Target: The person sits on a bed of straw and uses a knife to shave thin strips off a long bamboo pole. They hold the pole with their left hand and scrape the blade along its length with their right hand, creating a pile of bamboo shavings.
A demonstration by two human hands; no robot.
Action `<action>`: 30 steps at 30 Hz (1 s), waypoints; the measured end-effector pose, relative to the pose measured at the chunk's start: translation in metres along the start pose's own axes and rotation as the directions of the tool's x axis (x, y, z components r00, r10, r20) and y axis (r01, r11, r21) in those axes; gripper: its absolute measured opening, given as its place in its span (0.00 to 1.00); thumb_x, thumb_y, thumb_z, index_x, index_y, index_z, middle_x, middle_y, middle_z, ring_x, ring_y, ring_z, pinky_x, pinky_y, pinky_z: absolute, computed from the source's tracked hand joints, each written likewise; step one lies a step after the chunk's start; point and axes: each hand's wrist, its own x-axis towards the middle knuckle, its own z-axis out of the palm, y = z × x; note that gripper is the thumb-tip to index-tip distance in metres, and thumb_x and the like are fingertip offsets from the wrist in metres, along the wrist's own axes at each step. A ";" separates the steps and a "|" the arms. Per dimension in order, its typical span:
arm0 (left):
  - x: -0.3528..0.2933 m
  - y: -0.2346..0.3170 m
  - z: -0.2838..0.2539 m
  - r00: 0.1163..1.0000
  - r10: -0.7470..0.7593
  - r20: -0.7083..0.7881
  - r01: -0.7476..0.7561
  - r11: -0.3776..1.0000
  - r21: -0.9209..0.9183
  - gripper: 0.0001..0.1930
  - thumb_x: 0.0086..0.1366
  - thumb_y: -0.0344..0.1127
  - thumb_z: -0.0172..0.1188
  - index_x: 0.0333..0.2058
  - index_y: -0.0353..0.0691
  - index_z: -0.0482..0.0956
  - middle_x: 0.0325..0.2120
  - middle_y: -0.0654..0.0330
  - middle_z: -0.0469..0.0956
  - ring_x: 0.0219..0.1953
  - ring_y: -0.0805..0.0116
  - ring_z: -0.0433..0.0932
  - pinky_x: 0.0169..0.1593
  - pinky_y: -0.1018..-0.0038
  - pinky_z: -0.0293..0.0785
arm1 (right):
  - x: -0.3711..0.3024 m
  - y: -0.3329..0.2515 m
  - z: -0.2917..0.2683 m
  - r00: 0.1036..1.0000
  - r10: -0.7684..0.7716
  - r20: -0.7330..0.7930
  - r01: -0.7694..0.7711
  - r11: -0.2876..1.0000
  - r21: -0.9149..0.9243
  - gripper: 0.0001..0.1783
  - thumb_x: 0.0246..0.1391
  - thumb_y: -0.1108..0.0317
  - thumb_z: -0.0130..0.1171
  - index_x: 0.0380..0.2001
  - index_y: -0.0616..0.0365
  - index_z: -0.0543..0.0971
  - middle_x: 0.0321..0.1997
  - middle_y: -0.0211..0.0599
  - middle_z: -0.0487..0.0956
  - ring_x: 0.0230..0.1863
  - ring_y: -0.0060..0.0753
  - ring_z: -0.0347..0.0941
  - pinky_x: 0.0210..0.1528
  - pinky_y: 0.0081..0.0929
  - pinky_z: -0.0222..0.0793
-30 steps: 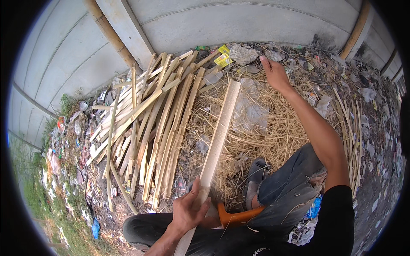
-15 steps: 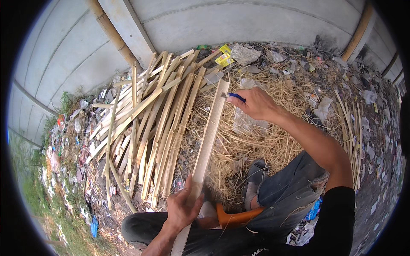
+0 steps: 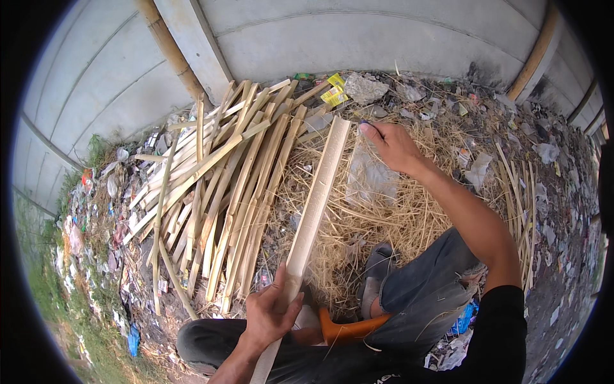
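A long pale split bamboo slat [image 3: 311,211] runs from the person's lap up and away toward the grey concrete wall [image 3: 358,38], its far end lying among dry straw-like shavings [image 3: 384,217]. The left hand [image 3: 272,313] is clamped around the near part of the slat, fingers wrapped over its left edge and thumb along the right. The right hand [image 3: 393,147] is stretched out just to the right of the slat's far end, fingers pinched together on a small dark-tipped object, perhaps a pen or marker, too little of which shows to be sure; its tip is close beside the slat's top corner, and contact cannot be made out. To the left of the slat lies a fanned pile of bamboo strips [image 3: 217,192], overlapping one another and reaching back toward the wall. Just right of the slat's near end, an orange tool handle [image 3: 348,329] sticks out beside the person's bent knee in grey trousers [image 3: 428,301], with a grey shoe [image 3: 377,275] resting on the shavings. Beyond the slat's far end a yellow wrapper [image 3: 334,96] and a lump of stone [image 3: 364,86] sit at the foot of the wall. A few thin bamboo strips [image 3: 518,205] lie well to the right of the slat on littered ground.
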 end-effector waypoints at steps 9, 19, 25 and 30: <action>0.000 -0.005 -0.008 0.978 -0.186 0.095 0.194 0.977 -0.083 0.39 0.58 0.30 0.73 0.64 0.18 0.65 0.31 0.51 0.84 0.34 0.72 0.82 0.42 0.76 0.77 | -0.099 -0.096 0.047 0.863 -0.411 0.294 0.357 0.908 0.221 0.30 0.69 0.42 0.49 0.25 0.58 0.77 0.15 0.47 0.76 0.20 0.54 0.78 0.24 0.48 0.71; 0.012 -0.015 0.006 0.987 -0.162 -0.002 0.135 0.833 -0.537 0.39 0.66 0.26 0.66 0.67 0.14 0.54 0.64 0.39 0.68 0.65 0.64 0.67 0.67 0.72 0.61 | -0.060 -0.100 0.043 0.912 -0.379 0.156 0.369 0.925 0.093 0.32 0.67 0.38 0.51 0.25 0.57 0.79 0.13 0.46 0.75 0.18 0.54 0.77 0.24 0.49 0.71; -0.003 -0.004 0.009 0.983 -0.155 0.100 0.184 0.846 -0.500 0.38 0.63 0.26 0.68 0.66 0.16 0.59 0.55 0.46 0.79 0.54 0.74 0.75 0.58 0.77 0.71 | 0.004 -0.037 -0.005 0.993 -0.061 -0.099 0.063 0.998 0.019 0.37 0.72 0.39 0.43 0.25 0.63 0.78 0.12 0.47 0.71 0.16 0.51 0.69 0.24 0.47 0.65; -0.009 -0.005 0.010 0.968 -0.161 0.192 0.238 0.835 -0.496 0.39 0.62 0.23 0.68 0.67 0.14 0.56 0.61 0.44 0.72 0.63 0.69 0.70 0.65 0.74 0.65 | -0.010 -0.020 -0.003 0.997 0.050 -0.066 -0.048 0.998 0.032 0.36 0.74 0.42 0.43 0.28 0.67 0.77 0.14 0.46 0.68 0.18 0.42 0.63 0.27 0.46 0.61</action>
